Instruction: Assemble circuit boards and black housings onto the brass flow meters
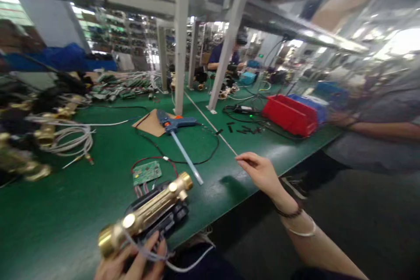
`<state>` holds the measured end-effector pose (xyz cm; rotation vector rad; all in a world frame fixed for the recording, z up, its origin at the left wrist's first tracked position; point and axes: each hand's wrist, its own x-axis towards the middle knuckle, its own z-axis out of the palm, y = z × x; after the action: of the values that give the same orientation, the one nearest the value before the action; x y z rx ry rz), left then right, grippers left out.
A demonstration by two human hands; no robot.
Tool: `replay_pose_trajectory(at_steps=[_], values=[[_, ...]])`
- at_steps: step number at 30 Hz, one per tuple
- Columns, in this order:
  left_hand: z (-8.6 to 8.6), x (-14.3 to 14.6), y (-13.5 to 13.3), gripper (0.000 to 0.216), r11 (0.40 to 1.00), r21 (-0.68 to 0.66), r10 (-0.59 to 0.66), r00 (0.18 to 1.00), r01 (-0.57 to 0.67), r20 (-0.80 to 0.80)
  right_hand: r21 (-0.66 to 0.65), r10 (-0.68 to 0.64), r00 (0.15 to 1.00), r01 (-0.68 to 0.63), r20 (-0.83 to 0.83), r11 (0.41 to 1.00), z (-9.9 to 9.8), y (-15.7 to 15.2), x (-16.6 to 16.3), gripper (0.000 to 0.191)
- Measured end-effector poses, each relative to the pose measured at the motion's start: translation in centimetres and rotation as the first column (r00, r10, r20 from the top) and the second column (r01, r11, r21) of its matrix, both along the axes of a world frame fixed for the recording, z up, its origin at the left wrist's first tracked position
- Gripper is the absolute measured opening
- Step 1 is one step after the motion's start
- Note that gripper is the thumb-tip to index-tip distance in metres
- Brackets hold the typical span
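A brass pipe fitting [152, 210] with a black housing lies slanted near the front edge of the green bench. My left hand [133, 260] is closed around its lower end, and a pale cable [192, 267] loops across those fingers. My right hand [257, 170], out over the bench to the right, pinches the near end of a thin whitish cord [215, 129]. That cord runs straight back toward the rack post. Just beyond the fitting lies a green circuit board [147, 172] with red and black wires. A blue glue gun [179, 124] holding a long glue stick [187, 157] rests behind it.
Coiled cables [74, 140] and brass parts crowd the left side, with heaped circuit boards [121, 85] behind. Small black pieces [247, 130] lie near a red bin [290, 114]. Rack posts [180, 43] rise mid-bench. One person [387, 109] stands at right; another [226, 54] sits behind.
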<state>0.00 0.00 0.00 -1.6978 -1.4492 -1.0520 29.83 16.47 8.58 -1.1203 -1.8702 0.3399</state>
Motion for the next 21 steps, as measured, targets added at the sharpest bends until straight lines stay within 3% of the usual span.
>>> replay_pose_trajectory(at_steps=[3, 6, 8, 10, 13, 21], values=[[1.0, 1.7, -0.8, 0.005, 0.998, -0.029, 0.059, 0.994, -0.056, 0.096, -0.043, 0.273, 0.961, -0.272, 0.033, 0.961, 0.0, -4.9, -4.5, 0.009], [1.4, 2.7, -1.0, 0.007, 0.996, -0.066, 0.077, 0.973, -0.064, 0.216, 0.016, 0.527, 0.844, -0.531, 0.103, 0.847, -0.1, -8.2, -8.2, 0.012], [1.5, 3.0, -1.1, 0.008, 0.995, -0.072, 0.085, 0.961, -0.069, 0.262, 0.075, 0.611, 0.771, -0.63, 0.177, 0.773, -0.7, -9.2, -10.3, 0.015], [1.5, 3.2, -1.2, 0.008, 0.995, -0.066, 0.085, 0.952, -0.069, 0.294, 0.118, 0.61, 0.75, -0.651, 0.255, 0.75, -1.5, -9.6, -11.9, 0.019], [1.3, 3.4, -1.3, 0.007, 0.996, -0.051, 0.086, 0.939, -0.073, 0.333, 0.158, 0.558, 0.767, -0.623, 0.316, 0.766, -2.5, -9.3, -13.0, 0.024], [0.9, 3.5, -1.2, 0.006, 0.997, -0.043, 0.08, 0.927, -0.069, 0.366, 0.178, 0.535, 0.786, -0.6, 0.309, 0.78, -3.1, -9.0, -13.4, 0.024]])
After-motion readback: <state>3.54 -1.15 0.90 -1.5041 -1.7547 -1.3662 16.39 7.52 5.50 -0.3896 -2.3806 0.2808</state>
